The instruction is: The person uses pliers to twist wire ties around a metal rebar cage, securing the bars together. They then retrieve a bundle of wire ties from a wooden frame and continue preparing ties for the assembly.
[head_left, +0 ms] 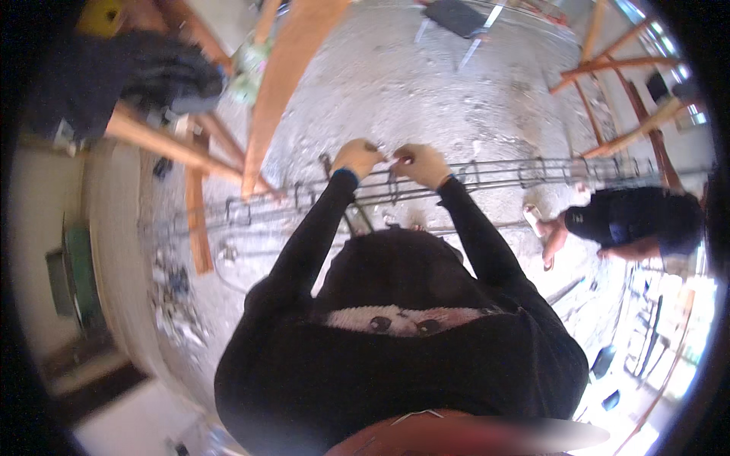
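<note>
A long cage of steel reinforcing bars (487,178) with square wire stirrups stretches across in front of me, left to right. My left hand (359,158), in a pale work glove, is closed just above the far side of the cage. Close beside it, my right hand (423,163), gloved alike, has its thumb and fingers pinched together over the bars near a stirrup. The two sets of fingertips almost meet. Whatever lies in either pinch is too small and blurred to name. A thin dark rod (327,163) stands out beside my left wrist.
Wooden trestle legs (194,148) and a broad plank (285,83) stand at the left, with more timber supports (620,64) at the far right. A person in dark clothes (639,220) is at the right, another dark-clothed person (84,83) at the upper left. Rubble (179,304) litters the floor.
</note>
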Motion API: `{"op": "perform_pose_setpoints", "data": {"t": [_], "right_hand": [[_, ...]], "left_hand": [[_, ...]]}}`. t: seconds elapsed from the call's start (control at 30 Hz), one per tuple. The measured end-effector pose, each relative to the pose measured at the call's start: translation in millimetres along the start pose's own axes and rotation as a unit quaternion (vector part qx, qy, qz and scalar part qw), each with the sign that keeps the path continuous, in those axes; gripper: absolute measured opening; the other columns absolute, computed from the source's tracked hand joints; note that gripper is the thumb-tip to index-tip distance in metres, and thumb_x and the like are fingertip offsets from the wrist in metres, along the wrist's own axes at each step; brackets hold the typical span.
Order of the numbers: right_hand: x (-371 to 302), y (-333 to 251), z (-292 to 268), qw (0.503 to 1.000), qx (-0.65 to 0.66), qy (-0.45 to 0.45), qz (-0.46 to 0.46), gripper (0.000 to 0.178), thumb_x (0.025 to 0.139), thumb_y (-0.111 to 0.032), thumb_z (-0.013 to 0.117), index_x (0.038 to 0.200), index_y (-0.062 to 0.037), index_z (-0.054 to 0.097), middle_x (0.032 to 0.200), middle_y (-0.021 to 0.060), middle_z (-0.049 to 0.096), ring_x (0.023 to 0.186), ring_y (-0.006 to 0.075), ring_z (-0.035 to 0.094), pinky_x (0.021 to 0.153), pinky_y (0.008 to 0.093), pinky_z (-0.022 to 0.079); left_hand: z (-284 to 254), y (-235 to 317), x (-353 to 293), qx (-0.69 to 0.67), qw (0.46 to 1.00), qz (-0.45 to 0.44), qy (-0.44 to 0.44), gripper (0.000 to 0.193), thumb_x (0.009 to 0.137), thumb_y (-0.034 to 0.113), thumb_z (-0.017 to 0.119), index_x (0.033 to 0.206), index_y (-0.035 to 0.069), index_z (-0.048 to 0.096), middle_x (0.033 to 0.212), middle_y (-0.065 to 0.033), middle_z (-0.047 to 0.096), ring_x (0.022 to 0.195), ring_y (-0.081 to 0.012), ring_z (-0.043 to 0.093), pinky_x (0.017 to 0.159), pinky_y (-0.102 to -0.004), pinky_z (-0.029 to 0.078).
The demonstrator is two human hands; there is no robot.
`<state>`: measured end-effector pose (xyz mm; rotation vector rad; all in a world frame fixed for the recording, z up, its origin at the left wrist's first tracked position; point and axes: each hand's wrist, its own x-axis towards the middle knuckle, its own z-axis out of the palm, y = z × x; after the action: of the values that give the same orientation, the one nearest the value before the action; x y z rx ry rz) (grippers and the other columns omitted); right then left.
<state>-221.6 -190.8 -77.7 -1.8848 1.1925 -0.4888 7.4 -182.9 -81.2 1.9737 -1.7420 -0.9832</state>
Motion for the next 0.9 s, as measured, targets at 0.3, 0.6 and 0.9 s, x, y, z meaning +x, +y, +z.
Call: {"op": "perform_pose_setpoints", "data": {"t": [0.3, 0.6, 0.9], "right_hand": [[8, 10, 8, 0.991, -0.123, -0.028, 0.043, 0.048, 0.077, -0.048, 0.073, 0.101, -0.0076, 0.080, 0.094, 0.0207, 0.077, 0.090, 0.0410, 0.074, 0.082, 0.0514, 0.058], [-15, -2, 8, 0.995, -0.013, 0.103, 0.016, 0.029, 0.078, -0.038, 0.079, 0.092, -0.0133, 0.082, 0.091, 0.0146, 0.078, 0.089, 0.0347, 0.075, 0.079, 0.0467, 0.059], [52, 55, 49, 0.988, -0.134, -0.010, 0.081, 0.027, 0.074, -0.031, 0.074, 0.089, -0.0104, 0.083, 0.088, 0.0206, 0.077, 0.079, 0.0404, 0.074, 0.074, 0.0508, 0.059]], "left_hand": [[9, 0, -8, 0.131, 0.949, 0.277, 0.076, 0.038, 0.084, 0.023, 0.076, 0.120, 0.009, 0.075, 0.121, -0.0171, 0.073, 0.121, -0.0371, 0.064, 0.107, -0.0475, 0.048], [-4, 14, -9, 0.204, 0.924, 0.323, 0.027, 0.018, 0.084, 0.025, 0.077, 0.100, 0.015, 0.081, 0.105, -0.0088, 0.077, 0.108, -0.0321, 0.067, 0.098, -0.0497, 0.043], [-7, 29, -17, 0.320, 0.923, 0.215, 0.004, 0.031, 0.090, 0.042, 0.067, 0.098, 0.016, 0.082, 0.100, -0.0133, 0.078, 0.101, -0.0350, 0.071, 0.093, -0.0529, 0.045]]}}
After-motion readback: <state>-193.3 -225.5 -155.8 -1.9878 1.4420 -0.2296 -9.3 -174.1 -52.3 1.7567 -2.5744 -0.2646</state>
